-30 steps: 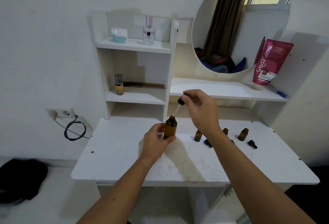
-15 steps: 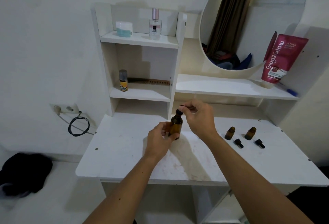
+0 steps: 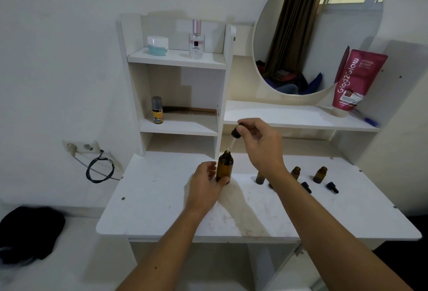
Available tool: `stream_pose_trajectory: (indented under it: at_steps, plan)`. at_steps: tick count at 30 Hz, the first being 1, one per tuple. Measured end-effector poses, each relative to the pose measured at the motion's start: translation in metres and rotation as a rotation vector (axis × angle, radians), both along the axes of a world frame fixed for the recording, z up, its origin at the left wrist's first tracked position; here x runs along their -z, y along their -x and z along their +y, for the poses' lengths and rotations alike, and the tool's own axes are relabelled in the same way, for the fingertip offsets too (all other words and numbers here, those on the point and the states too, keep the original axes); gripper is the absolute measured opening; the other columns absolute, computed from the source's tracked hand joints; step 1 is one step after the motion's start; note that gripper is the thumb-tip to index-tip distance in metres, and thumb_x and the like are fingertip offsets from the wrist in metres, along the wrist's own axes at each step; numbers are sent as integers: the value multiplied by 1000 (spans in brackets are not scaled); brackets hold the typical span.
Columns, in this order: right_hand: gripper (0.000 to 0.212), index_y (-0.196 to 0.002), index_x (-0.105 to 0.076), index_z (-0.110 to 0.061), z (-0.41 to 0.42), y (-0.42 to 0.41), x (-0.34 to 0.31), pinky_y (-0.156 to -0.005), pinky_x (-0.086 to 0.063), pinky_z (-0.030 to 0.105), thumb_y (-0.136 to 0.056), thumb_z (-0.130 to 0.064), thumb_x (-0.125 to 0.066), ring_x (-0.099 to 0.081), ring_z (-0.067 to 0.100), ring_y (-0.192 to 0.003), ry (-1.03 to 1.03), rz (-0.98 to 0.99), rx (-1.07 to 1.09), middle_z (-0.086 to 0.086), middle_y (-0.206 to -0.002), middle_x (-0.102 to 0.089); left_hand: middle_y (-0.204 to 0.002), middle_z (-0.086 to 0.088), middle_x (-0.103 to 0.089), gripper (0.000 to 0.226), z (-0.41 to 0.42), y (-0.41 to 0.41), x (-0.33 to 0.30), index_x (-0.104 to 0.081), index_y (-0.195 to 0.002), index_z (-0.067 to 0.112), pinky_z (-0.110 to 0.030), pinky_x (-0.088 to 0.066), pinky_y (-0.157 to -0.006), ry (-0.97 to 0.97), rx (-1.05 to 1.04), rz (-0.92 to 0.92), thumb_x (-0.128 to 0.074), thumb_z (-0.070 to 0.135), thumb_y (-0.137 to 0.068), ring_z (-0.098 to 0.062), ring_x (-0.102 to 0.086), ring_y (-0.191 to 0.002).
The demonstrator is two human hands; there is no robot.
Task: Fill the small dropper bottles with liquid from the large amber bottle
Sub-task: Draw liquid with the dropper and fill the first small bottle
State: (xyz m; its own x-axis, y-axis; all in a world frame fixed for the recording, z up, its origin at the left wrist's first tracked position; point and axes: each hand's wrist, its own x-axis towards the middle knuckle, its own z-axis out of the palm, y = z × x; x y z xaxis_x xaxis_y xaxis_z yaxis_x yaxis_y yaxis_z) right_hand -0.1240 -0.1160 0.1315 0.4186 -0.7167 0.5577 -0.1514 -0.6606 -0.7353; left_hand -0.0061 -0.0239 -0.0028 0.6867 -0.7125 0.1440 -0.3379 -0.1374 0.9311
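Note:
The large amber bottle stands upright on the white table. My left hand grips its body from the left. My right hand pinches the black bulb of a dropper, whose glass tube slants down with its tip just above the bottle's mouth. Three small amber dropper bottles stand open to the right: one partly behind my right wrist, a second and a third. Two black dropper caps lie in front of them.
A shelf unit behind holds a jar, a perfume bottle, a small yellow-labelled bottle and a comb. A round mirror and a pink tube stand at the right. A black cable hangs by the wall socket.
My right hand has lifted the dropper out of the large amber bottle; half a second ago it was pushed down in the neck. The left hand stays on the bottle.

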Motion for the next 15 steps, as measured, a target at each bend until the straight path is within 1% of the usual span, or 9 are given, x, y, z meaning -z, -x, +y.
stream_pose_trajectory:
  at_steps: [2,4,7,9,11,13,15]
  plan:
    - [17,-116,-74,-15,1,5,-12,-89,-55,15,-100,-17,-69,-72,4,-96,-5,-70,1,-9,-102,-76,-116,10,-64,53,3,2,1,-54,-123,27,-29,-58,-93,9,-45,-18,-85,39,-81,-12,-64,-103]
    - [17,-116,-75,-16,2,12,-22,-90,-56,18,-100,-18,-69,-72,6,-96,7,-113,11,-8,-102,-77,-103,11,-64,46,8,5,1,-55,-111,27,-26,-59,-83,29,-70,-36,-86,38,-80,-12,-64,-93]
    - [16,-115,-75,-15,2,28,-29,-90,-56,20,-100,-18,-70,-72,7,-95,40,-140,32,-7,-101,-77,-94,8,-67,34,16,13,1,-60,-102,25,-20,-58,-74,59,-31,-8,-86,33,-82,-13,-65,-85]
    - [17,-116,-74,-14,0,42,-26,-90,-57,19,-100,-17,-70,-72,7,-96,40,-129,47,-6,-101,-77,-94,8,-68,29,18,23,1,-63,-103,24,-18,-58,-76,69,30,7,-84,31,-84,-12,-67,-85]
    - [18,-116,-74,-12,-3,58,-18,-91,-58,21,-99,-17,-71,-73,6,-96,35,-113,71,-7,-101,-76,-96,10,-69,28,18,34,2,-65,-106,24,-18,-58,-79,63,90,-2,-82,33,-85,-9,-67,-88]
    - [18,-116,-75,-12,-7,75,-7,-91,-60,25,-99,-17,-71,-73,6,-95,34,-94,108,-7,-101,-77,-99,12,-69,30,15,43,3,-66,-110,25,-17,-57,-81,61,116,10,-82,34,-86,-8,-66,-91]
    - [18,-116,-74,-14,-11,90,4,-87,-62,32,-99,-19,-71,-74,6,-93,19,-66,145,-7,-100,-77,-103,11,-69,35,9,50,2,-66,-115,24,-17,-57,-82,71,113,39,-82,33,-86,-9,-67,-94]
